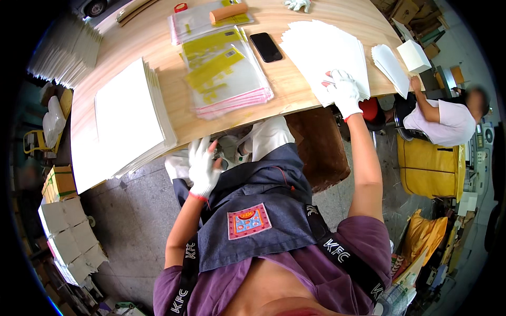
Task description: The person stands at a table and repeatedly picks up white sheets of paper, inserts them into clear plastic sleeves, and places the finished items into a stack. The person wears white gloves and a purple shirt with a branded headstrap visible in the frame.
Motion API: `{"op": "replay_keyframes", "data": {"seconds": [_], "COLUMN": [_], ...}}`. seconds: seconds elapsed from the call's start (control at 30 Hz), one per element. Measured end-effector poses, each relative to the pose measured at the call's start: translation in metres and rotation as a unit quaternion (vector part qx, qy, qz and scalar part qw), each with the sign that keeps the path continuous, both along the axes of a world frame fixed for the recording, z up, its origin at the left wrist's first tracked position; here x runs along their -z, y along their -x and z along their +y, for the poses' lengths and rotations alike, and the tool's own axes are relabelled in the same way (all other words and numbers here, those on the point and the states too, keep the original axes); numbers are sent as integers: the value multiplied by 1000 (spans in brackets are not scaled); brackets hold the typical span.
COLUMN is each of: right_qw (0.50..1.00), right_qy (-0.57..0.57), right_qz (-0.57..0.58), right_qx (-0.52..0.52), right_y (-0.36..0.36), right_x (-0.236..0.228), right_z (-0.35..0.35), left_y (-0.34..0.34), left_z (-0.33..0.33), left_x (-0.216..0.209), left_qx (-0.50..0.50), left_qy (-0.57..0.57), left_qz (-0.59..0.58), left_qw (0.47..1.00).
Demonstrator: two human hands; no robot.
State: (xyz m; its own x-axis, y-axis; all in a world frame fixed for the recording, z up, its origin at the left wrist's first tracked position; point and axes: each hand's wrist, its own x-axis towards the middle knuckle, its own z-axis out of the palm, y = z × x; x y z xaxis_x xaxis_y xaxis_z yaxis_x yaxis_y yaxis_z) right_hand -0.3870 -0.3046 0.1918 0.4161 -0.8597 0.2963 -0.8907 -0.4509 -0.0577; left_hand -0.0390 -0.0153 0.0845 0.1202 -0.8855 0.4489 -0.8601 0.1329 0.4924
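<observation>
My right hand (345, 94), in a white glove with bare fingertips, rests on the near end of a fanned stack of white sheets (321, 52). Its thumb and forefinger are a little apart. In a matching glove, my left hand (204, 166) hovers below the table's front edge, above my lap, with its fingers apart and nothing in them. To its left lies a thick stack of large white sheets (129, 113). Between the two stacks is a pile of clear plastic bags (226, 73) with yellow-green print and pink edges.
A black phone (266, 47) lies beside the bags. Farther back are more bags (192, 21), an orange-brown roll (228, 12), red tape (181, 7) and a white glove (298, 5). A narrow white stack (390, 68) and a white box (414, 56) stand near a seated person (443, 118) at right.
</observation>
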Motion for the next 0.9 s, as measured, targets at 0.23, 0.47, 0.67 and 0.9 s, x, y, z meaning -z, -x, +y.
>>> {"op": "replay_keyframes", "data": {"seconds": [0.23, 0.47, 0.67, 0.9], "right_qw": [994, 970, 659, 527], "right_qy": [59, 216, -430, -241], "right_qz": [76, -6, -606, -800], "right_qx": [-57, -109, 116, 157], "right_y": [-7, 3, 8, 64], "right_x": [10, 1, 39, 63], "right_z": [-17, 78, 132, 56], "left_y": [14, -36, -6, -12], "left_z": [-121, -178, -133, -153], "left_x": [-7, -3, -40, -36], "left_qx": [25, -31, -7, -31], "left_qy": [-102, -103, -244, -264], "left_qz": [-222, -241, -225, -178], "left_qw": [970, 965, 943, 947]}}
